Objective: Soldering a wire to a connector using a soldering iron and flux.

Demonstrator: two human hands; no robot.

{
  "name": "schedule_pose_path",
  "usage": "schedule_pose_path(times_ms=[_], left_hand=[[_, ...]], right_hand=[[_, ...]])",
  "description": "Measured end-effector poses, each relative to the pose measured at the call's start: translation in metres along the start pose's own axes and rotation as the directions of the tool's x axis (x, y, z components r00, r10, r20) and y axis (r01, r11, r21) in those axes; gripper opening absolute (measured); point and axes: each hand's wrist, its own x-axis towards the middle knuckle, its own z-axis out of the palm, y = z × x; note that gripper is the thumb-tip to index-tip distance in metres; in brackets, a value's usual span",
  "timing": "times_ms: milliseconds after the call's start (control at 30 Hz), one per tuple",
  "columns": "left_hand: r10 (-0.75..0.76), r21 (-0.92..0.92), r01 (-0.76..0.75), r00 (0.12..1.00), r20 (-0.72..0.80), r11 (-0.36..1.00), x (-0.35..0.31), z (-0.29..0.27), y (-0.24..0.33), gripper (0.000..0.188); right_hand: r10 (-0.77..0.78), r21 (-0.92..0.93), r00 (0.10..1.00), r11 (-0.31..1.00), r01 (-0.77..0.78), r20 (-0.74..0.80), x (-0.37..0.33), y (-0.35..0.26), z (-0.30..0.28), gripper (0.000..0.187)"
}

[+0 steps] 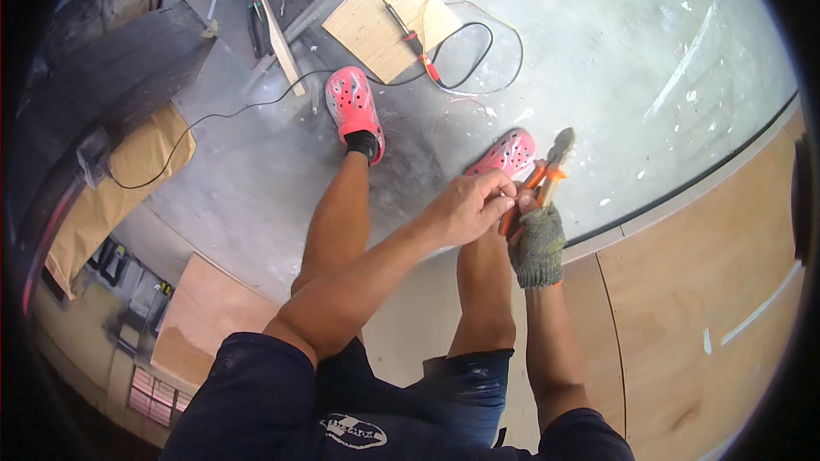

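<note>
My right hand [538,243], in a grey-green fingerless glove, grips a pair of pliers [559,149] with orange handles, jaws pointing up and away from me. My bare left hand [470,209] meets it at the handles, thumb and forefinger pinched together. Whatever lies in that pinch is too small to make out. Ahead on the floor, a soldering iron [412,41] with a red and black handle rests on a square plywood board [363,26]. Its black cable loops off the board and runs left past my feet.
A second pair of pliers [254,21] lies by a wooden strip [275,34] at the far left. Thin wire [518,34] curls over the grey floor. Dark bulky pieces [111,77] and brown paper [141,162] stand at left; wooden panels [700,273] at right. My pink clogs [352,101] are near the board.
</note>
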Motion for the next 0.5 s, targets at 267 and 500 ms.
schedule_pose_path(times_ms=[267,500], left_hand=[[-0.312,0.244,0.318,0.948,-0.065,0.916,-0.028,-0.101,0.026,0.026],[-0.186,0.152,0.23,0.948,-0.257,0.961,-0.12,-0.154,0.054,0.024]], right_hand=[[-0.228,0.009,0.915,0.969,0.246,-0.333,0.002,-0.094,-0.038,0.041],[-0.327,-0.085,0.841,0.942,0.323,-0.43,-0.028,-0.145,-0.044,0.03]])
